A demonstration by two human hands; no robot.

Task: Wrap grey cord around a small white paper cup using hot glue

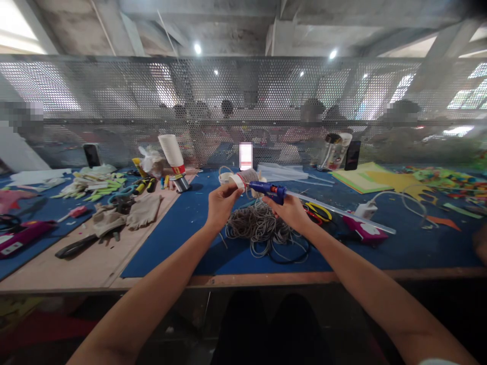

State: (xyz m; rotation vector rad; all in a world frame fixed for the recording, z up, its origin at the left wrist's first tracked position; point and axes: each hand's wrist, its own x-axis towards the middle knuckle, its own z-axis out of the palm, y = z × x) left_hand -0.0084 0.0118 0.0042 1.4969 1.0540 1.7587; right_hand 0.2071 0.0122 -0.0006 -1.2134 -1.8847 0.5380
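Note:
My left hand pinches a white paper cup lying on its side, with grey cord wound around part of it. In my right hand is a blue hot glue gun, its nozzle at the cup's wrapped side. A long clear glue stick sticks out from the gun's back over my right wrist. Beneath both hands, a loose heap of grey cord lies on the blue mat. Whether the nozzle touches the cord, I cannot tell.
Yellow-handled scissors and a purple box lie right of the cord. Stacked paper cups stand back left, near work gloves. Coloured sheets lie back right. A perforated metal screen rises behind the table.

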